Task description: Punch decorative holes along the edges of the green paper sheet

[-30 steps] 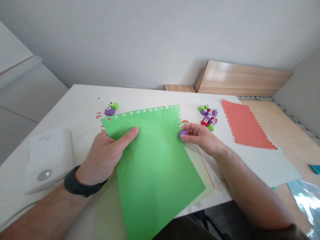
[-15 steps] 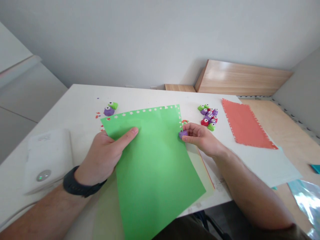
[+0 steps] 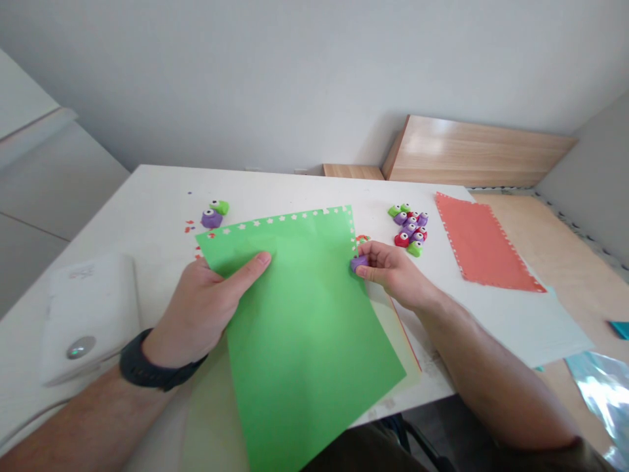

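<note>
A green sheet of paper [image 3: 314, 308] is held up over the table, with small flower-shaped holes along its top edge and the upper part of its right edge. My left hand [image 3: 211, 308] grips the sheet's left side, thumb on top and the other fingers hidden beneath. At the right edge, my right hand [image 3: 390, 267] is closed around a small purple paper punch [image 3: 359, 263], which sits on the paper's edge just below the last holes. Whether the punch is pressed down cannot be seen.
Several purple, red and green punches with eyes [image 3: 411, 229] cluster at the back right; a purple punch [image 3: 211, 219] and a green one [image 3: 219, 207] stand back left. A hole-edged red sheet [image 3: 486, 242] lies right. A white device [image 3: 91, 314] sits left. Paper bits [image 3: 189, 227] are scattered.
The view has shifted very slightly. Both hands, the green sheet and the purple punch keep nearly the same positions.
</note>
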The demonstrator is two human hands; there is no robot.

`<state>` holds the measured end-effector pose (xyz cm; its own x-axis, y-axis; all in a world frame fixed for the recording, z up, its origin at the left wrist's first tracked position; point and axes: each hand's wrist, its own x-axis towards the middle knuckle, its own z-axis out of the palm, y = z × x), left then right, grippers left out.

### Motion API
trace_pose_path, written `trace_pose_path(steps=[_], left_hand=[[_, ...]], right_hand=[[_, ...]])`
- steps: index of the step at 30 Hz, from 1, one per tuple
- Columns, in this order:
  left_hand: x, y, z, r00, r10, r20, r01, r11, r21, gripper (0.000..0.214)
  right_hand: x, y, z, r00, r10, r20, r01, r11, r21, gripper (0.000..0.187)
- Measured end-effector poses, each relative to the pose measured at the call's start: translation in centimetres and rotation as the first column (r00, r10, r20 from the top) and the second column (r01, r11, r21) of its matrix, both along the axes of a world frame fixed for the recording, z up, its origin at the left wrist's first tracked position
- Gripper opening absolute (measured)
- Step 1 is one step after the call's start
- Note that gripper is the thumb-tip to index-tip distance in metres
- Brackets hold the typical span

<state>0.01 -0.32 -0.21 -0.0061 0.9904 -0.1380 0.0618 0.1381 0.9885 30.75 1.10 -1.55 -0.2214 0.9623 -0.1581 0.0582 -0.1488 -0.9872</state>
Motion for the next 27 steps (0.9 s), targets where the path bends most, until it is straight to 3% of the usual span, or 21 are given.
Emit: trace_pose_path(steps=[15, 27], left_hand=[[0.3, 0.1, 0.4, 0.999, 0.044, -0.019, -0.044, 0.999, 0.012, 0.057], [0.6, 0.0, 0.2, 0.994, 0.073, 0.078, -0.073, 0.997, 0.004, 0.062]], right_hand=[[0.6, 0.2, 0.1, 0.997, -0.031, -0.064, 0.029, 0.999, -0.024, 0.036], [1.5, 0.5, -0.5, 0.995, -0.03, -0.1, 0.028, 0.999, -0.016, 0.037]])
